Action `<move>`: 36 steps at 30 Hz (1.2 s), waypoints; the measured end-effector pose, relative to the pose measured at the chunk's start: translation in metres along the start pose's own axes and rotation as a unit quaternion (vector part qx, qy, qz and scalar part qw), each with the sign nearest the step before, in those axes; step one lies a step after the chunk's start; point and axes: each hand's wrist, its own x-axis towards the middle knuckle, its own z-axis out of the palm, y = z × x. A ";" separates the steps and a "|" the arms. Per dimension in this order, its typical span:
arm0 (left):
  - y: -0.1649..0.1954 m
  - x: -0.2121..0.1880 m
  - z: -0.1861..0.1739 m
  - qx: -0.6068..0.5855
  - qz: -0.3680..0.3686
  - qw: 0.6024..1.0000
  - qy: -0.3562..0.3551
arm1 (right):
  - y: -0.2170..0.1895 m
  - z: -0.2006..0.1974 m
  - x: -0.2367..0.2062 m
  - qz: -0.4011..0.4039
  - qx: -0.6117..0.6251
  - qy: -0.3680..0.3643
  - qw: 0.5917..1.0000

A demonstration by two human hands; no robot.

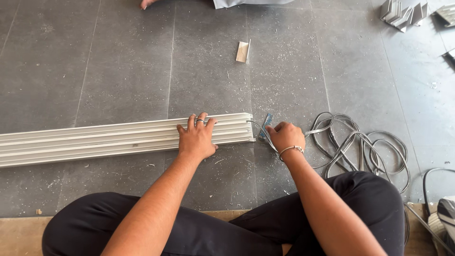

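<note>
Head view: your left hand lies flat, fingers spread, on the right end of the long white rail on the grey floor, holding nothing. Your right hand pinches the grey strip just off the rail's end; its coil lies loose to the right. A small offcut sits well beyond, apart.
</note>
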 end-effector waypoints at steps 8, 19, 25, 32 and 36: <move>0.002 -0.004 0.000 0.007 0.002 1.000 0.000 | -0.005 0.018 -0.015 -0.032 -0.020 -0.017 0.999; 0.018 -0.008 0.003 0.013 0.021 1.000 -0.006 | 0.009 0.037 0.002 -0.027 0.025 0.101 0.994; 0.022 -0.001 0.006 -0.005 0.006 1.000 -0.003 | 0.018 0.040 0.011 -0.044 0.037 0.114 0.992; 0.025 0.000 0.003 -0.047 -0.008 0.999 -0.003 | 0.024 0.048 0.022 -0.006 0.099 0.071 0.993; 0.030 0.013 0.008 -0.112 0.001 0.993 0.044 | 0.024 0.055 0.021 0.080 0.400 -0.037 0.912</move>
